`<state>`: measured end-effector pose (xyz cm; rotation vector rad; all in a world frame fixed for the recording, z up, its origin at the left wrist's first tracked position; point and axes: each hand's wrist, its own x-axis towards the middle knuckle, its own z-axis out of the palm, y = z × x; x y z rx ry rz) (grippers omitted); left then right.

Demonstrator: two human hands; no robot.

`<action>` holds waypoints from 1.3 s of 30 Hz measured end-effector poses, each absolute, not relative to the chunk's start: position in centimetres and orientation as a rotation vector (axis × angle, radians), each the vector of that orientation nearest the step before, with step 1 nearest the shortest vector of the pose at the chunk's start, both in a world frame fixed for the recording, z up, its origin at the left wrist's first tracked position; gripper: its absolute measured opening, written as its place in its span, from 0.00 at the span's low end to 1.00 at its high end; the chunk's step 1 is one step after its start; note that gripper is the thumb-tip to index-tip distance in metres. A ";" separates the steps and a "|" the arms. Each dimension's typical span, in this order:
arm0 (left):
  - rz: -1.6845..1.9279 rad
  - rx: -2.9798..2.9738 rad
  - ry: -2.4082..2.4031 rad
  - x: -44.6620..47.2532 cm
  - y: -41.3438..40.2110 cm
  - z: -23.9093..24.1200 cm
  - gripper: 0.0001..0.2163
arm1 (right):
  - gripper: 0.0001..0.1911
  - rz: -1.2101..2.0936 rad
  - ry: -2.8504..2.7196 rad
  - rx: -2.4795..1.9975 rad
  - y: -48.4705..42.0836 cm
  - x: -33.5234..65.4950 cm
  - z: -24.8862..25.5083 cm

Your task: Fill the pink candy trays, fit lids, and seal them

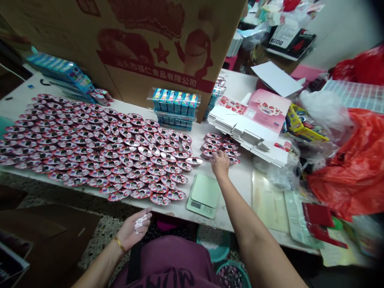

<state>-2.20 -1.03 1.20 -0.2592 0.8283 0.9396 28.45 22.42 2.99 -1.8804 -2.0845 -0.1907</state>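
My left hand, palm up in front of the table edge, cups a small heap of white pellets. At the table's right part, my right hand reaches over a small cluster of oval red-and-white packs, fingers bent round one of them; the fingertips are partly hidden. Many more such oval packs stand in tight rows to the left. Between my hands lies a pale green digital scale with nothing on its plate.
A tall cardboard box stands behind the rows. Blue boxes in clear wrap are stacked before it. Flat pink-and-white cartons and a red plastic bag lie right. Teal tubs sit below the table edge.
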 end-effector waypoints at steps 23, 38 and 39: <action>0.691 -0.204 0.704 7.6 2.0 2.8 0.07 | 0.17 0.323 -2.590 -1.235 0.8 22.4 5.4; 0.649 -0.181 0.747 7.6 -0.8 1.1 0.04 | 0.08 0.629 -2.711 -1.303 -1.3 21.4 4.8; 0.638 -0.188 0.741 7.6 -0.7 1.2 0.04 | 0.08 0.660 -2.689 -1.280 -1.2 21.7 4.8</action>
